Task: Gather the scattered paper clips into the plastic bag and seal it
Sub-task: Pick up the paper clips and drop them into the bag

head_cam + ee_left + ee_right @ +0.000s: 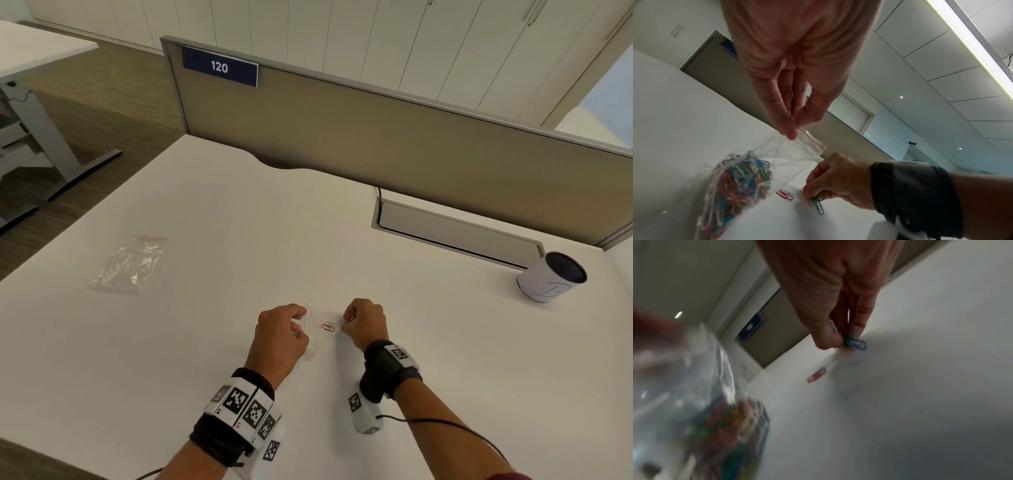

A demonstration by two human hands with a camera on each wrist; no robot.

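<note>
Low centre of the frame, your left hand pinches the plastic bag by its rim; your right hand pinches several paper clips, perhaps three. Red clips lie between.

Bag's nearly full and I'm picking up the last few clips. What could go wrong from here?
1. The left hand only pinches the plastic bag by one corner of its open top; the heavy load of clips could sag it and spill.
2. The right hand pinches several paper clips at once; one may slip.
3. The red clips on the desk could get overlooked before sealing.
</note>
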